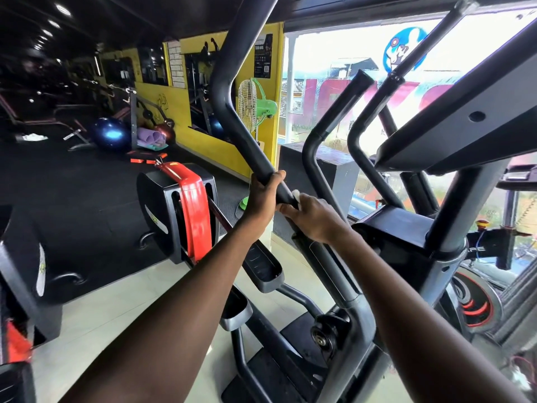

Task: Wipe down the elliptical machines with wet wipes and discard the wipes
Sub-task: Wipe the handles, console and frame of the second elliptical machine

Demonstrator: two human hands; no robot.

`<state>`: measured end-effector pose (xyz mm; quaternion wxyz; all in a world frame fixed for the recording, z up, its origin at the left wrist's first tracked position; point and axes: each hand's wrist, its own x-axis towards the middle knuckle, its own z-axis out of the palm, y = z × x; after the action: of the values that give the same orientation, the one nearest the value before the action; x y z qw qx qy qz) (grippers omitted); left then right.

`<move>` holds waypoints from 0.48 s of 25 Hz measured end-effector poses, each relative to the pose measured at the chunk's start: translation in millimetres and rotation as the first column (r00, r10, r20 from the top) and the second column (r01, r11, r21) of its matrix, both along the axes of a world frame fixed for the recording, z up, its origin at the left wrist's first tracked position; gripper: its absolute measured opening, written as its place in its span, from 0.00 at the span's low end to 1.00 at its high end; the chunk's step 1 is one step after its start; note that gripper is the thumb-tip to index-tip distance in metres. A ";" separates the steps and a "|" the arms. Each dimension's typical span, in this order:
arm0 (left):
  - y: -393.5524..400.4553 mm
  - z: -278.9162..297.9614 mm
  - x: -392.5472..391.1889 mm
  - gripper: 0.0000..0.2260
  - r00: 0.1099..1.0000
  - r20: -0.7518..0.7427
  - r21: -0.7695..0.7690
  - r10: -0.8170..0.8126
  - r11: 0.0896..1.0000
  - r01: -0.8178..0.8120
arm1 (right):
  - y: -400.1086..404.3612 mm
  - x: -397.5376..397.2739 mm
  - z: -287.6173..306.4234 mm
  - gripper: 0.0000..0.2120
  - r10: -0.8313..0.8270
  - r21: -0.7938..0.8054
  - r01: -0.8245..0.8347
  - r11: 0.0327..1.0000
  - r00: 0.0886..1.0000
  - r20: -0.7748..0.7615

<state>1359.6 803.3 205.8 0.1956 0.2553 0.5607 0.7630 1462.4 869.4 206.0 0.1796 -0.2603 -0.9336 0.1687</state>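
Observation:
A dark grey elliptical machine [401, 237] fills the right half of the head view. Its long left handlebar [232, 106] runs from the top centre down to the middle. My left hand [263, 196] grips this bar from the left. Just below it, my right hand [311, 218] wraps round the same bar and holds a white wet wipe [297, 195] against it. Only a small bit of the wipe shows above my fingers. The pedals [263, 266] lie below my forearms.
Another elliptical with a red and black housing [180, 210] stands to the left. A green pedestal fan [255, 106] is by the yellow wall. Blue exercise ball [109, 134] and rolled mats sit on the black floor. A big window [334, 74] is ahead on the right.

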 end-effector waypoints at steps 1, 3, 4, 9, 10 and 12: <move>-0.2 -0.3 0.8 0.12 1.000 0.015 0.002 -0.004 1.000 0.004 | 2.9 -0.7 5.2 0.20 -0.001 -0.061 0.003 0.998 0.999 0.032; -1.2 0.1 2.8 0.12 0.998 0.055 0.021 -0.014 1.000 0.013 | -8.0 -6.8 3.9 0.20 0.012 -0.018 -0.013 1.000 0.999 -0.036; -1.3 -0.8 3.0 0.12 0.996 0.084 0.030 -0.035 0.999 0.032 | -19.0 -8.9 -4.9 0.24 0.023 0.080 -0.016 0.997 0.995 -0.096; -1.3 -2.8 2.4 0.08 0.982 0.160 0.049 -0.099 0.995 0.092 | -33.5 -11.1 -19.7 0.38 0.024 0.352 0.015 0.936 0.994 -0.106; -0.9 -1.4 3.2 0.08 0.983 0.157 0.043 -0.092 0.995 0.087 | -26.4 -15.7 -9.8 0.36 0.025 0.323 0.008 0.946 0.995 -0.096; -1.6 0.3 3.4 0.10 0.993 0.104 -0.020 -0.053 0.998 0.056 | -17.9 -23.7 6.3 0.29 0.068 0.253 -0.047 0.966 0.995 -0.076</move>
<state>1363.0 801.8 206.1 0.2480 0.2283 0.5513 0.7632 1438.7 851.5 212.3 0.2454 -0.2010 -0.9461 0.0653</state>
